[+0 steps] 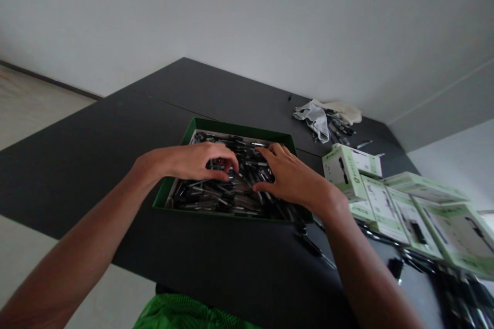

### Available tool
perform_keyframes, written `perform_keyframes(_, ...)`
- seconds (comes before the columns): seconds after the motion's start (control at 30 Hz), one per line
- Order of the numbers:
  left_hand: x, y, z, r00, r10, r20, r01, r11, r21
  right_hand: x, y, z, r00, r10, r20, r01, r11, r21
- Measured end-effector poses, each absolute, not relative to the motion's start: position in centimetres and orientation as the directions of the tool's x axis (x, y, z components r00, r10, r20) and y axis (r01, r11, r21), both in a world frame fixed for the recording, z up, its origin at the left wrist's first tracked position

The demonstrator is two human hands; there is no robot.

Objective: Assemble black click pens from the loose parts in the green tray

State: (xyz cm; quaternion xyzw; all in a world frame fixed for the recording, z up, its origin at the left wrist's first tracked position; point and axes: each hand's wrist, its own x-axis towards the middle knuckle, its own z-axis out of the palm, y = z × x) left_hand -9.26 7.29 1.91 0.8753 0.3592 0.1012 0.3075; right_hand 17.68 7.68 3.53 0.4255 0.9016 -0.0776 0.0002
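A shallow green box point(227, 127) on the dark table is filled with many loose black and clear pens point(219, 198). My left hand point(206, 159) is over the box's left half, fingers curved and thumb apart. Pens show in the gap between its thumb and fingers, and I see none clearly gripped. On the right side of the box, my right hand point(285, 172) reaches in among the pens with thumb and fingers spread. Its fingertips are close to or touching the pens; exact contact is unclear.
Several white-and-green pen cartons point(386, 208) stand on the right of the table point(154, 113). Loose pens point(316, 249) lie beside the box and more lie at lower right. Grey and cream gloves point(316, 119) rest with pens near the wall point(247, 20).
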Motion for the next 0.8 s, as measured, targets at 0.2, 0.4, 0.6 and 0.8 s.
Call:
perform_keyframes(0.2, -8.1, 5.9, 0.0, 0.718, 0.658, -0.229, 0.646, -0.506, 0.572, 15.4, 3.5, 5.3, -0.672, 0.724, -0.159, 0.741, 0.658, -0.137)
perform_keyframes(0.4, -8.6, 6.2, -0.2, 0.671, 0.711, -0.212, 0.703, -0.517, 0.489, 14.6, 3.4, 5.5, -0.703, 0.66, -0.263, 0.703, 0.701, -0.122)
perform_keyframes(0.6, -8.5, 6.4, -0.1, 0.675, 0.722, -0.156, 0.703, -0.564, 0.433, 13.3, 4.1, 5.0, -0.658, 0.666, -0.353, 0.727, 0.683, -0.066)
perform_keyframes(0.8, -8.5, 7.3, -0.2, 0.645, 0.747, -0.161, 0.723, -0.528, 0.445, 12.2, 4.5, 4.0, -0.637, 0.681, -0.361, 0.736, 0.677, -0.021)
